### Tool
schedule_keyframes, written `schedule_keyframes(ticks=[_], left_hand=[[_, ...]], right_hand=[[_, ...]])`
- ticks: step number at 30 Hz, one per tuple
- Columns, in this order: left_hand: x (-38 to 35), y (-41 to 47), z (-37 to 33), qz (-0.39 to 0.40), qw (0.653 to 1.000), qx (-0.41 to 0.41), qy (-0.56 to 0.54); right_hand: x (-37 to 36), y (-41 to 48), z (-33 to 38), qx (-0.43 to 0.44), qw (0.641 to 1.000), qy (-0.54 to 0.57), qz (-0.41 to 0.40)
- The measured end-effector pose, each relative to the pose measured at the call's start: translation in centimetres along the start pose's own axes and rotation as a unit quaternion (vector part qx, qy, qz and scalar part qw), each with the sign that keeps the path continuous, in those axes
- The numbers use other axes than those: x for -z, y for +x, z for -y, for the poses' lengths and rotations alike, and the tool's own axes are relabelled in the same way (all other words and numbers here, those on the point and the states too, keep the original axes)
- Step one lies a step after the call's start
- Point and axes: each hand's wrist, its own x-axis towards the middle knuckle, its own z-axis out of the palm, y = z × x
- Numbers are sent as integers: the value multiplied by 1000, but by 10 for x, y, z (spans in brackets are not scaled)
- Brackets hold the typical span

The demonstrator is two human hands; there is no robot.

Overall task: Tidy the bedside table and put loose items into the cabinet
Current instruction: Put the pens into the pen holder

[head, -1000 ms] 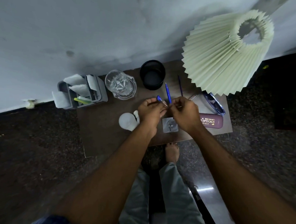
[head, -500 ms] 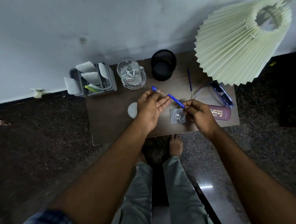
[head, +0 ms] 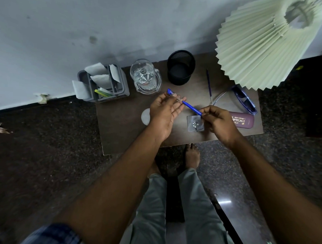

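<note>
Blue pen [head: 191, 106] is above the worktop [head: 123, 120]: right hand [head: 217, 122] pinches its lower end, left hand [head: 165, 113] lies open beneath the capped end. Recommend seating the pen in the black mesh cup [head: 180, 67], tip down.

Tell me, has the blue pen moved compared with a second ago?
Yes. The blue pen stood nearly upright in the picture then; now it slants from the left hand toward the right hand, its lower end over the small foil packet.
</note>
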Motion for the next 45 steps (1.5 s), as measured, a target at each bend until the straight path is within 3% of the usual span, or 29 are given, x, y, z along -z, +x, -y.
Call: schedule_keyframes(ticks=[5, 13, 22, 27, 32, 37, 45], left_hand=[[-1, 2, -3, -5, 1000, 7, -14], [-10, -2, 3, 8, 998, -3, 60], [-10, -8, 6, 60, 988, -12, 144], [-15, -14, 5, 71, 980, -51, 178], [-18, -19, 2, 73, 953, -114, 271], [-22, -20, 1, 60, 942, -133, 303], [-25, -21, 2, 65, 929, -161, 327]], right_hand=[[1, -1, 4, 1, 1000, 22, -3], [3, 2, 14, -8, 999, -6, 39], [-2, 20, 26, -152, 965, 153, 150], [-2, 27, 37, -215, 936, 120, 250], [-14, 27, 43, -223, 941, 83, 242], [-18, 23, 42, -197, 939, 124, 255], [-17, 19, 45, -155, 967, 90, 181]])
